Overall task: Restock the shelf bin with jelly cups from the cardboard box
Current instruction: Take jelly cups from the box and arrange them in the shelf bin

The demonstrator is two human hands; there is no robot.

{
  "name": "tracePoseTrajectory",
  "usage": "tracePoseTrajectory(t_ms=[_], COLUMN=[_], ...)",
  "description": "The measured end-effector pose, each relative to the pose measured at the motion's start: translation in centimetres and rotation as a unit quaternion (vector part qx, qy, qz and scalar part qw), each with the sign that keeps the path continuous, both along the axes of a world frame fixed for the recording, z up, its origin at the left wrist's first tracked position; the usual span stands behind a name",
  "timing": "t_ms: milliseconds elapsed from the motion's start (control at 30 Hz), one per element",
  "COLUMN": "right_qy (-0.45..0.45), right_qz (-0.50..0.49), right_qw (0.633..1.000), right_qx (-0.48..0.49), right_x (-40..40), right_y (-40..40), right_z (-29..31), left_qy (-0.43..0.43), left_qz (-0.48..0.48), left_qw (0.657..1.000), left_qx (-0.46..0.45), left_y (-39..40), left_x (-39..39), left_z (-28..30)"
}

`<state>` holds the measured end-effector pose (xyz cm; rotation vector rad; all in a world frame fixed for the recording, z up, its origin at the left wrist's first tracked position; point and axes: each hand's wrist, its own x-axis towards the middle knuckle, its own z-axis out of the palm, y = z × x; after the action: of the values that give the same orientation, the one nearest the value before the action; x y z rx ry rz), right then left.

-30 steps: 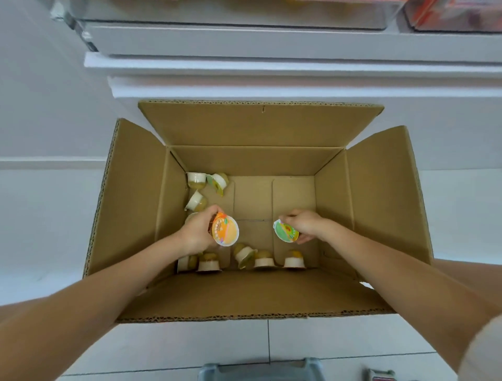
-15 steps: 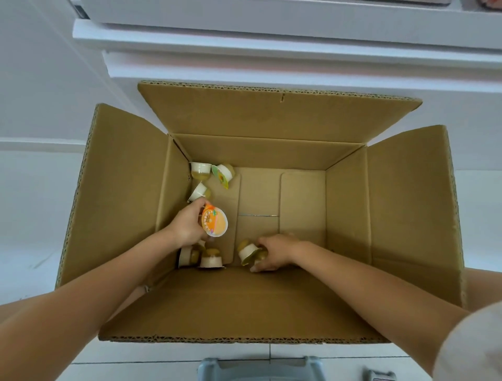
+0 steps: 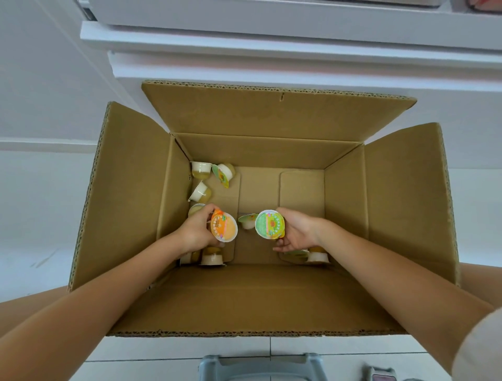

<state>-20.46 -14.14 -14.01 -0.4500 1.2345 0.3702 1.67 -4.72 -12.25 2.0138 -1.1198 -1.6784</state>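
An open cardboard box stands on the floor below white shelves. Both my hands are inside it. My left hand grips a jelly cup with an orange lid, lid facing me. My right hand holds a jelly cup with a green lid, lid up as well. Several more jelly cups lie on the box floor: three at the far left corner, one on its side between my hands, and others along the near wall, partly hidden under my hands.
White shelf edges run across the top, with the rim of a bin barely in view above. A grey plastic stool sits at the bottom edge on the white tiled floor. The box's flaps stand open on all sides.
My right hand reached down to the cups at the near wall, then came up holding a green-lidded cup. My left hand kept its orange-lidded cup and barely moved.
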Motion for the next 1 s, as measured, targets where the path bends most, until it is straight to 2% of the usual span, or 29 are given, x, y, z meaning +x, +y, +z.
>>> tracePoseTrajectory(t_ms=[100,167,200,233,267,300,367,400,433,533,600,633,667,733,800,867,1000], right_qy=[0.040,0.093,0.122,0.142,0.159,0.179,0.200,0.192,0.183,0.150,0.140,0.136,0.132,0.128,0.110,0.069,0.003], right_qz=[0.002,0.049,0.113,0.203,0.301,0.400,0.571,0.629,0.651,0.655,0.634,0.601,0.541,0.376,0.233,0.149,0.102], right_qw=[0.998,0.977,0.944,0.893,0.840,0.797,0.722,0.694,0.687,0.704,0.731,0.766,0.817,0.915,0.966,0.986,0.989], right_qx=[-0.043,-0.188,-0.287,-0.376,-0.423,-0.417,-0.336,-0.294,-0.265,-0.230,-0.211,-0.183,-0.149,-0.078,-0.037,-0.036,-0.108], right_x=[-0.1,-0.7,-1.3,-2.2,-3.2,-4.1,-5.3,-5.4,-5.2,-4.5,-4.6,-4.8,-5.0,-5.3,-5.3,-4.8,-2.7], right_y=[0.1,0.0,-0.3,-0.8,-1.2,-1.5,-1.2,-0.8,-0.2,1.3,1.6,1.4,1.1,0.4,-0.2,-0.7,-1.4], right_z=[-0.1,-0.5,-0.7,-0.9,-0.9,-0.7,-0.4,-0.5,-0.6,-1.2,-1.3,-1.0,-0.8,0.4,2.1,4.1,8.5], left_qy=[0.005,0.004,0.004,0.004,0.005,0.006,0.006,0.005,0.004,0.006,0.005,0.005,0.006,0.012,0.016,0.018,-0.002], left_qz=[0.005,0.006,0.007,0.008,0.008,0.008,0.006,0.006,0.008,0.018,0.010,0.002,-0.007,-0.021,-0.028,-0.031,-0.063], left_qw=[1.000,1.000,1.000,1.000,1.000,1.000,1.000,1.000,1.000,1.000,1.000,1.000,1.000,1.000,0.999,0.999,0.997], left_qx=[-0.001,-0.005,-0.005,-0.003,0.001,0.004,0.009,0.009,0.009,0.008,0.011,0.012,0.011,0.010,0.005,-0.006,-0.046], left_y=[0.0,0.1,0.2,0.2,0.2,0.3,0.3,0.2,0.2,0.2,0.3,0.3,0.3,0.1,-0.1,-0.6,-2.3], left_x=[-0.1,-0.1,0.0,0.0,0.1,0.0,-0.1,-0.1,-0.1,-0.1,-0.3,-0.5,-0.6,-0.8,-0.8,-0.8,-1.0], left_z=[0.1,0.0,-0.1,-0.2,-0.3,-0.4,-0.5,-0.6,-0.6,-0.7,-0.7,-0.6,-0.5,-0.1,0.4,1.1,4.4])
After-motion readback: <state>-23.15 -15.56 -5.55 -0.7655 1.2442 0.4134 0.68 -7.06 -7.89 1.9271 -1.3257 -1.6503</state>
